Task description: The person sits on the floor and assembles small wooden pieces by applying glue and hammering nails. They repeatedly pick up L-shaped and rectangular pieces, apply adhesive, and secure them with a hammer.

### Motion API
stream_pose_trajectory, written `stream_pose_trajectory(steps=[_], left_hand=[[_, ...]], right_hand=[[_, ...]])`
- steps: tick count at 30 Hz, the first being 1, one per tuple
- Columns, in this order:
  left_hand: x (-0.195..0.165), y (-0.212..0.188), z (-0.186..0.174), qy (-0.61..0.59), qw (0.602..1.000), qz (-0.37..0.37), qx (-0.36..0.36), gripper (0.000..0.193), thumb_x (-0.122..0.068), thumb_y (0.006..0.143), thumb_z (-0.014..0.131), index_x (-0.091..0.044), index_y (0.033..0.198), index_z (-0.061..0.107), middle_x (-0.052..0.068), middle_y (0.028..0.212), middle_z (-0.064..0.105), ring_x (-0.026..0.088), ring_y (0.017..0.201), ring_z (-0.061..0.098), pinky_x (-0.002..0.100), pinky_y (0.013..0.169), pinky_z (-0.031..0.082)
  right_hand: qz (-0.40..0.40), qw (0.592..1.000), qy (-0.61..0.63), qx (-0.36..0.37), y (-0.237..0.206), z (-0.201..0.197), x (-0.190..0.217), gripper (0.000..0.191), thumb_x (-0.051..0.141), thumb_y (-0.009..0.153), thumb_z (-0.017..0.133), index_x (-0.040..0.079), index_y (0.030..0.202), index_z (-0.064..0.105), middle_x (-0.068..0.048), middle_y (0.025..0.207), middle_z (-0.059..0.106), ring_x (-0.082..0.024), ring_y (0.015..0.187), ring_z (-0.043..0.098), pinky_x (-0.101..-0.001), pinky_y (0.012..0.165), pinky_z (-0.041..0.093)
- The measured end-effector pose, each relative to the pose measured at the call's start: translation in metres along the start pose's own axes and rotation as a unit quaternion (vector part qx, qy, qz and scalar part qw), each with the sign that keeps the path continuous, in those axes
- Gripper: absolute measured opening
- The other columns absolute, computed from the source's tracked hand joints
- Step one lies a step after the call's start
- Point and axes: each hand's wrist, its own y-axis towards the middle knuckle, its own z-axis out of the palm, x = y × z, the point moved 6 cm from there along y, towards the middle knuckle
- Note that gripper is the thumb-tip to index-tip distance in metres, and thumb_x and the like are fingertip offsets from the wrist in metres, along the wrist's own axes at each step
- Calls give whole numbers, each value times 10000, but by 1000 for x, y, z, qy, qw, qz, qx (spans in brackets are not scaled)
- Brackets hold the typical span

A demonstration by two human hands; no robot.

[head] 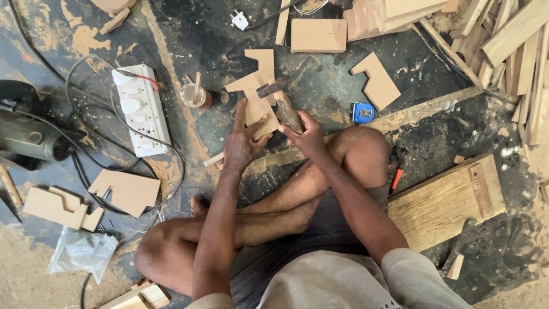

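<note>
Dark, glue-stained workshop floor (171, 34) lying strewn with offcuts; white power strip (141, 110) sitting at nine o'clock. Left hand (241, 143), fingers spread, pressing a stepped wooden cutout (254, 106) at centre. Right hand (306, 133) gripping a hammer (281, 100), head resting on it. Blue tape measure (362, 112) lying at two o'clock.

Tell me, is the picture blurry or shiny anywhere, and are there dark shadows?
In the head view, light is soft and even; the left hand on the cut board and the right hand gripping the hammer look sharp. Shadows are faint, glare only a dull sheen on the dark floor. Edges bend slightly; the plastic bag looks softer.
</note>
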Motion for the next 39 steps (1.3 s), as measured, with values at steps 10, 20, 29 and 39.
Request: stream_pose_trajectory(steps=[10, 20, 29, 39], left_hand=[[0, 0, 0, 10, 1000, -2, 9, 534, -295, 771, 894, -266, 1286, 753, 98, 1684, 274, 313, 1156, 716, 390, 876, 632], [1, 0, 2, 10, 1000, -9, 9, 545, -255, 753, 907, -275, 1276, 755, 79, 1686, 260, 294, 1147, 721, 369, 869, 639], [-1, 3, 2, 1, 999, -33, 17, 463, -272, 767, 899, -311, 1214, 781, 71, 1684, 263, 277, 1156, 709, 370, 866, 636], [-1, 3, 6, 4, 1000, -17, -2, 459, -269, 719, 923, -300, 1162, 805, 68, 1660, 300, 296, 1175, 702, 393, 928, 605]], right_hand=[[-11, 1000, -13, -5, -2, 2, 5, 354, 165, 887, 829, 23, 1163, 660, -52, 919, 772, -76, 619, 689, -259, 509, 569], [-39, 998, -44, 5, -4, 2, 6, 323, 182, 922, 820, 24, 1147, 649, -50, 879, 738, -83, 591, 678, -271, 501, 547], [-73, 982, -172, -28, -16, -13, 37, 463, 337, 946, 792, 47, 1277, 648, -87, 851, 717, -182, 678, 694, -352, 590, 560], [-257, 900, -350, 16, -76, -59, 83, 579, 168, 1051, 670, 134, 1590, 462, -143, 933, 699, -280, 730, 683, -408, 624, 542]])
